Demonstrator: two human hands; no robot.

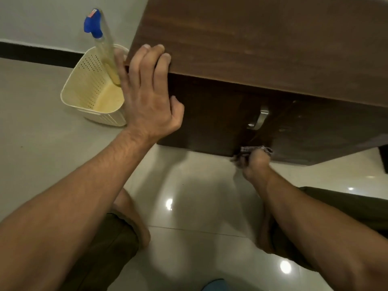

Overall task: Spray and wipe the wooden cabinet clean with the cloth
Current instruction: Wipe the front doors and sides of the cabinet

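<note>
The dark wooden cabinet (252, 43) fills the upper right, seen from above, with a metal door handle (259, 119) on its front. My left hand (150, 95) grips the cabinet's top front corner, fingers curled over the edge. My right hand (252, 164) is low at the bottom edge of the cabinet door, shut on a small patterned cloth (257, 149) pressed against the wood. A clear spray bottle with a blue nozzle (98, 34) stands tilted in a cream basket (88, 89) left of the cabinet.
The basket sits on the glossy pale tiled floor (199, 196) by the white wall with its black skirting (37, 52). My knees in olive shorts (109, 248) are below, crouched close to the cabinet. A blue object (214, 285) shows at the bottom edge.
</note>
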